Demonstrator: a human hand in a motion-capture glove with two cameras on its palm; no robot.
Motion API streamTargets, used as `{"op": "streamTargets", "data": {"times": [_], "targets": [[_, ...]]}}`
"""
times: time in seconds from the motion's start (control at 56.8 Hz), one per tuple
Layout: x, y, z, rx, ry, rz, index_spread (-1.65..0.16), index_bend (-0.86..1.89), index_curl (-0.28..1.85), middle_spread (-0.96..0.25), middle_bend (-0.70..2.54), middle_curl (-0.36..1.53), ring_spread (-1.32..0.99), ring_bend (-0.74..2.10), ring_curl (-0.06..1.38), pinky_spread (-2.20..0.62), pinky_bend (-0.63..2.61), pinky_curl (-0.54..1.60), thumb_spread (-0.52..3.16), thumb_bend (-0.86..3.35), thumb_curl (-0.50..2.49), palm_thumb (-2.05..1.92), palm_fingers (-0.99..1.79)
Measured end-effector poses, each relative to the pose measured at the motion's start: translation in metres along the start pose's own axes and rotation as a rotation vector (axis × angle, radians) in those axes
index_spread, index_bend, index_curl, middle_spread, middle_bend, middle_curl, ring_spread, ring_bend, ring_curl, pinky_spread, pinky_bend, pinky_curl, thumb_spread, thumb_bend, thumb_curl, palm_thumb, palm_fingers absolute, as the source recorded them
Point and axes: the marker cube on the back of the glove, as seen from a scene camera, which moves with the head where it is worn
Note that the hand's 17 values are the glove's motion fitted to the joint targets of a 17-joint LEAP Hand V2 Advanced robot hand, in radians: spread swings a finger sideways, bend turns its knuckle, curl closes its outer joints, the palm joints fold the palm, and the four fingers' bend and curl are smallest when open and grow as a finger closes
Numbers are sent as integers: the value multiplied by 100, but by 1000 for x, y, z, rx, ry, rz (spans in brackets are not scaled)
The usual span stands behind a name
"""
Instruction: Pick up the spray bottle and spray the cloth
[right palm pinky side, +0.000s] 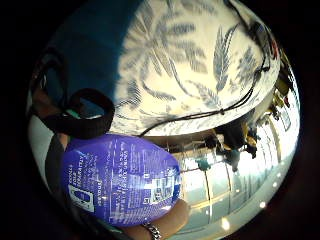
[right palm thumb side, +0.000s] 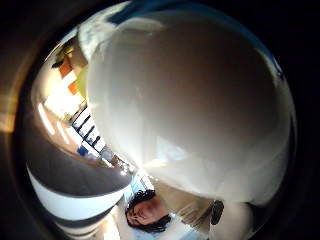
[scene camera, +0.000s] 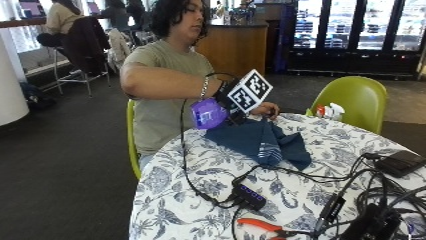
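In the outside view my gloved right hand (scene camera: 231, 106) grips a purple spray bottle (scene camera: 208, 114), raised above the table's near-left side. A dark blue cloth (scene camera: 263, 141) lies crumpled on the floral tablecloth (scene camera: 200, 180) just beneath and beside the bottle. The person's bare left hand (scene camera: 267, 109) rests on the cloth's far edge. In the little finger side palm view the bottle's purple label (right palm pinky side: 120, 180) sits close to the palm, with the blue cloth (right palm pinky side: 90, 50) beyond it. A pale rounded surface (right palm thumb side: 190, 110) fills the thumb side palm view; I cannot tell what it is.
A black hub box (scene camera: 249, 195) with cables lies at the table's middle. Orange-handled pliers (scene camera: 263, 225) sit near the front edge. A black device (scene camera: 399, 162) and tangled cables are at the right. Small bottles (scene camera: 329, 111) stand by the green chair (scene camera: 353, 100).
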Motion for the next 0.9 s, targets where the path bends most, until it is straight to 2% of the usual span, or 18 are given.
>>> {"op": "streamTargets", "data": {"times": [0.211, 0.317, 0.405, 0.475, 0.546, 0.651, 0.739, 0.898], "targets": [[-78, -3, -68, 327, -327, -435, -27, 18, 55, -18, 48, 53, -18, 54, 47, -19, 44, 40, 37, -3, 72, 103, 127], [-126, -13, -79, 449, -552, -670, -27, 18, 55, -18, 48, 53, -18, 54, 47, -19, 43, 40, 37, -3, 73, 103, 127], [-156, -40, -89, 673, -720, -830, -27, 18, 55, -18, 48, 53, -18, 54, 47, -19, 43, 40, 37, -3, 73, 103, 127], [-167, -66, -89, 819, -744, -885, -27, 18, 55, -18, 48, 53, -18, 54, 47, -19, 43, 40, 37, -3, 73, 103, 127], [-179, -85, -69, 821, -734, -931, -27, 18, 55, -18, 48, 53, -18, 54, 47, -20, 42, 40, 37, -3, 73, 103, 127], [-184, -129, -50, 892, -691, -905, -27, 18, 56, -17, 47, 53, -18, 55, 47, -20, 43, 40, 37, -3, 73, 103, 128], [-182, -155, -41, 886, -752, -912, -27, 18, 56, -17, 48, 53, -18, 55, 47, -20, 44, 40, 36, -3, 74, 103, 129], [-191, -165, -36, 819, -764, -961, -27, 19, 56, -17, 48, 54, -18, 56, 48, -21, 44, 40, 35, -3, 74, 102, 129]]}}
